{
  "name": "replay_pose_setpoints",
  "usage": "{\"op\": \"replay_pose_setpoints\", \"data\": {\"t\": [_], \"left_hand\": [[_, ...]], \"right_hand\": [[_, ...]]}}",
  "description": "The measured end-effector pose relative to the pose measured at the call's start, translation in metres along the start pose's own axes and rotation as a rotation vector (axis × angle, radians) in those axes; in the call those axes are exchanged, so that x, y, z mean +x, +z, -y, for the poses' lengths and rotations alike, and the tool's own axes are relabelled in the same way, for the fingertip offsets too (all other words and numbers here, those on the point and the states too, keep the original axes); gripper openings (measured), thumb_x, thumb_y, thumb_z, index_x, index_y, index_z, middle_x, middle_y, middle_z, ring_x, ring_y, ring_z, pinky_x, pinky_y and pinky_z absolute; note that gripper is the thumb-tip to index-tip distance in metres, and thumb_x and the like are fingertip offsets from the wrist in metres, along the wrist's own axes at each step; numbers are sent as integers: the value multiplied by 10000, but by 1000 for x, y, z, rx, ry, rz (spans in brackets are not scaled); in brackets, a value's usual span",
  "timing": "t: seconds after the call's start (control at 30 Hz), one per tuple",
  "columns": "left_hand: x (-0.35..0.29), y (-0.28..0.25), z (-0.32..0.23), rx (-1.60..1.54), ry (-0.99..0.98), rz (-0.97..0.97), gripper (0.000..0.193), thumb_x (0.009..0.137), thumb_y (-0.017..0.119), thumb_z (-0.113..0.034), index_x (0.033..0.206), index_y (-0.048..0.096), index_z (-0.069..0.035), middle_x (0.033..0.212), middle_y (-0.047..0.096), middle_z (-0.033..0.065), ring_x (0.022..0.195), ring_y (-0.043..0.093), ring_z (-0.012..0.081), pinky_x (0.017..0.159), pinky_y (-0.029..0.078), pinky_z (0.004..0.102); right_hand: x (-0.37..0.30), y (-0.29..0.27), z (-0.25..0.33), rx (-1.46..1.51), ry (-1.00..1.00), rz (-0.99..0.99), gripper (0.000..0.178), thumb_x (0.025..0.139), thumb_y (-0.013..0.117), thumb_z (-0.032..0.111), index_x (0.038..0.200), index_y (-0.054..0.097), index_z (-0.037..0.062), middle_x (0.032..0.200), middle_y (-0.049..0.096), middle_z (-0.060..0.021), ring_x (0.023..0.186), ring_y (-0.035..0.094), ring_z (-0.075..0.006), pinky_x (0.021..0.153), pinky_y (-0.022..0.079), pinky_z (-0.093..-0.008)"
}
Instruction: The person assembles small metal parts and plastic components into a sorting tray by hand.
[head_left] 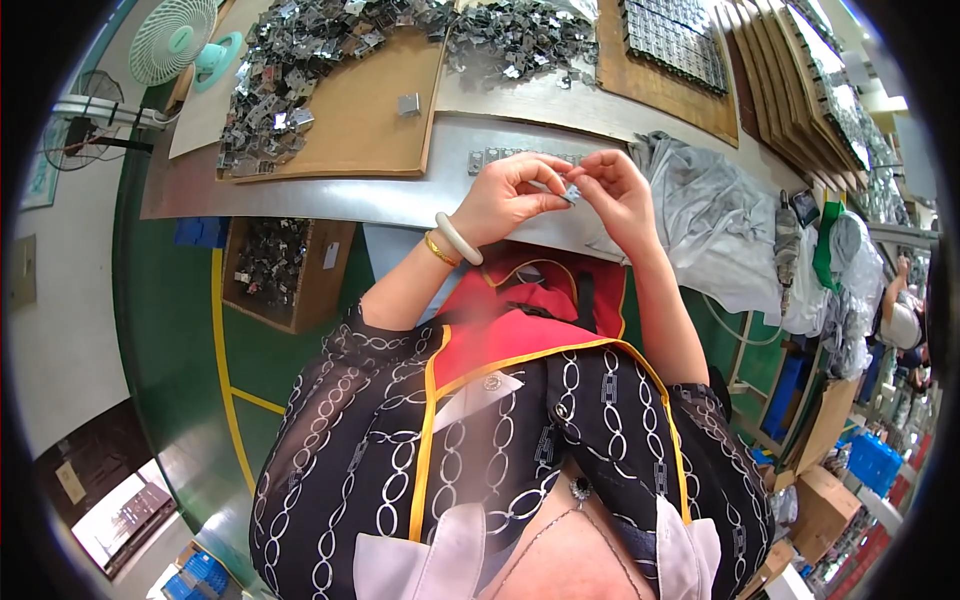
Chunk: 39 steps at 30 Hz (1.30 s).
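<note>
A small silvery metal part [572, 193] sits between the fingertips of both hands, just above the front edge of the metal worktable [330, 200]. My left hand [515, 195], with a white bangle and a gold bracelet at the wrist, pinches it from the left. From the right, thumb and fingers of my right hand [622, 195] close on the same part; the fingers partly hide its shape. Just beyond my hands, a row of small metal pieces [490, 158] lies on the table, partly covered by my fingers.
A cardboard tray [375, 140] holds heaped metal parts [285, 95], with another heap [520, 40] beside it. Filled boards [675, 45] stand at the back right. Grey cloth [705, 210] covers the right edge. A fan [175, 40] stands far left; a box of parts [320, 285] sits below.
</note>
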<state>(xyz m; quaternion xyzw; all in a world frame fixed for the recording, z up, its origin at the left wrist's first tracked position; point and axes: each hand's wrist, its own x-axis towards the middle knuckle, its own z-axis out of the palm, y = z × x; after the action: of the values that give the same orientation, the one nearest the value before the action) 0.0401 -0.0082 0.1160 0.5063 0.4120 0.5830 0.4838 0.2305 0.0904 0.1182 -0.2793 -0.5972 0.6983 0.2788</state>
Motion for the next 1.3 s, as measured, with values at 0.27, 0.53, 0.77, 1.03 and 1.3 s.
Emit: {"op": "replay_pose_setpoints", "data": {"t": [0.27, 0.53, 0.77, 1.03, 1.3], "left_hand": [[-4, -2, -5, 331, -50, -48, 117, 846, 751, -21, 958, 737, 10, 852, 756, 103, 823, 730, 136, 736, 578, 284], [-3, -17, -6, 461, -9, 47, 147, 824, 760, -59, 963, 738, -16, 901, 751, 139, 818, 734, 226, 751, 575, 323], [28, -136, -13, 1381, 41, -565, 250, 877, 733, -285, 952, 740, -47, 911, 713, 176, 860, 677, 365, 769, 551, 468], [14, -190, 11, 1351, -229, -510, 241, 885, 721, -242, 1009, 748, -37, 978, 722, 189, 923, 684, 378, 852, 545, 465], [20, -216, -32, 1276, -19, 176, 365, 818, 580, 44, 1138, 734, -41, 1163, 712, 167, 1082, 685, 330, 967, 539, 402]], "right_hand": [[-15, 24, 36, -917, -596, -37, 206, 747, 825, 44, 917, 710, 45, 867, 716, -81, 755, 670, -252, 688, 544, -349], [-7, 27, 24, -953, -586, -15, 211, 761, 796, 35, 945, 693, 38, 863, 708, -82, 748, 653, -246, 684, 535, -351], [-3, 14, 16, -901, -453, -148, 222, 782, 787, 8, 973, 676, 20, 887, 709, -91, 739, 656, -199, 694, 536, -316], [-4, 9, 7, -863, -423, -205, 237, 788, 793, 7, 993, 673, 18, 903, 722, -91, 739, 665, -185, 699, 545, -305], [0, 7, 9, -828, -421, -229, 235, 795, 793, 5, 996, 672, 15, 904, 723, -90, 738, 661, -174, 699, 545, -298]]}}
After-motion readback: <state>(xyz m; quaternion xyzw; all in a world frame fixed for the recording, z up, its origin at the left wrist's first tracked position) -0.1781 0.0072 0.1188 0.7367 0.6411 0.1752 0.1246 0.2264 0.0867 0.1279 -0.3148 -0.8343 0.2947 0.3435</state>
